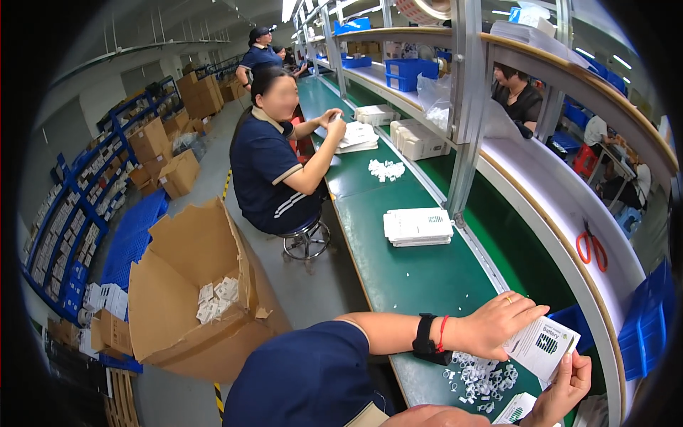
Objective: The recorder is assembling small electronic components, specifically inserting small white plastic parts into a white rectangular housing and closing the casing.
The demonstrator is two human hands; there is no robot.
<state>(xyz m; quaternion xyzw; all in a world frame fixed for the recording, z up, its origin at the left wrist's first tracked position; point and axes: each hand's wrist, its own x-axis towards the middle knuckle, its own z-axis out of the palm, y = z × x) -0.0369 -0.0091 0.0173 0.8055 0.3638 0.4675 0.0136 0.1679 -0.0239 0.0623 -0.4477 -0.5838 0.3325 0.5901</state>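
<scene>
Between my two hands is a flat white printed box (pixel 532 359) with a green and black pattern. My left hand (pixel 498 324), a dark watch and a red cord at its wrist, is closed over the box's far left edge. The fingers of my right hand (pixel 567 388) pinch its near right corner. Below the box, a loose heap of small white plastic rings or clips (pixel 478 378) lies on the green table (pixel 434 285). Another white printed box (pixel 517 409) lies close to my right hand, partly cut off by the picture's lower edge.
Further along the table are a stack of white boxes (pixel 418 228) and a second clip heap (pixel 386 169). A seated co-worker (pixel 274 160) handles a small item. A large carton (pixel 185 256) stands left. Red-handled scissors (pixel 592 249) lie on the right shelf, near a blue bin (pixel 644 320).
</scene>
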